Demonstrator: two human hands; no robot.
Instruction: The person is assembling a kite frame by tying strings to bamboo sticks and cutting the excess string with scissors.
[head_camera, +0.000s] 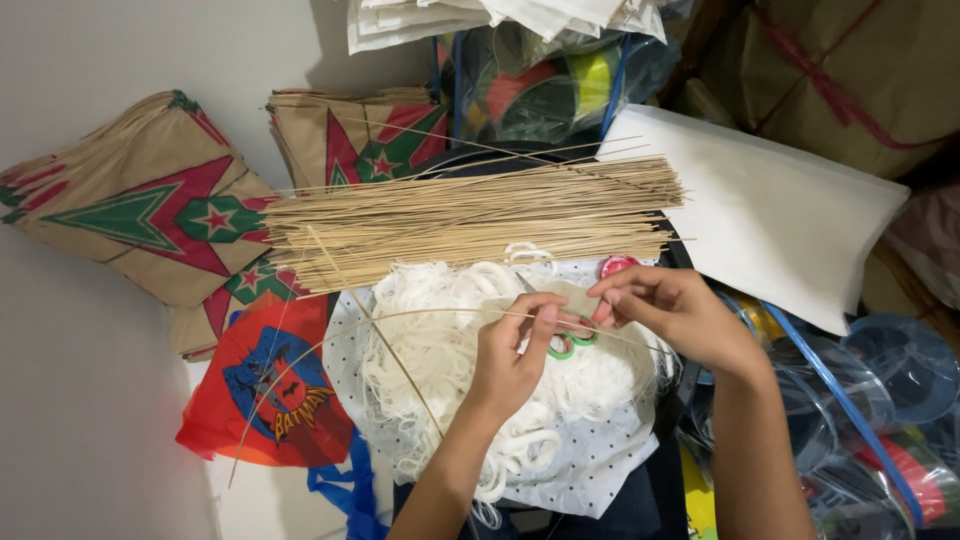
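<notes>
Here, both hands, L (510, 355) & R (665, 315), pinching thin bent stick (430, 314), prob. over white string pile (440, 360).

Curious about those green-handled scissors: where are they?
In the head view, the scissors lie centre frame on the white strips, just under both hands.

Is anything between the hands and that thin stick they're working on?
Nothing visible. The left hand and right hand both already pinch the thin bent stick directly, above the pile of white strips. The bundle of sticks lies behind, apart from them.
</notes>
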